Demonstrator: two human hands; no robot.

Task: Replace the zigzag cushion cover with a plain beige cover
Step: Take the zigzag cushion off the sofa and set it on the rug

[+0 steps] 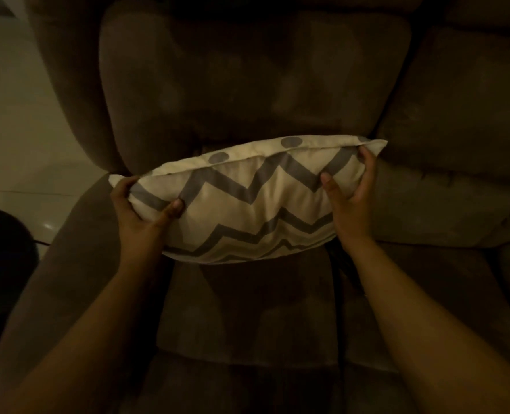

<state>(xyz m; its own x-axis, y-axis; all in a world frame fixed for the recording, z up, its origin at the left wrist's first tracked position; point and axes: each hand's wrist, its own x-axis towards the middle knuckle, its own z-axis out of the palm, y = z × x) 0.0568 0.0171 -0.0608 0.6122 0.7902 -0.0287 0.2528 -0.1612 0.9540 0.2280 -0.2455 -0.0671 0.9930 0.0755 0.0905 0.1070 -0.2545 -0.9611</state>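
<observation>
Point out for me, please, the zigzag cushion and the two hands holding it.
zigzag cushion point(247, 216): head view, middle of its patterned front face.
left hand point(137, 213): head view, middle of the hand.
right hand point(351, 201): head view, middle of the hand.

The cushion point(247, 201) is held above the sofa seat point(247, 300), before its backrest point(247, 79).

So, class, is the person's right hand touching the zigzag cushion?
Touching. The head view shows the right hand gripping the zigzag cushion at its right end: thumb pressed on the patterned front, fingers curled round the top corner.
</observation>
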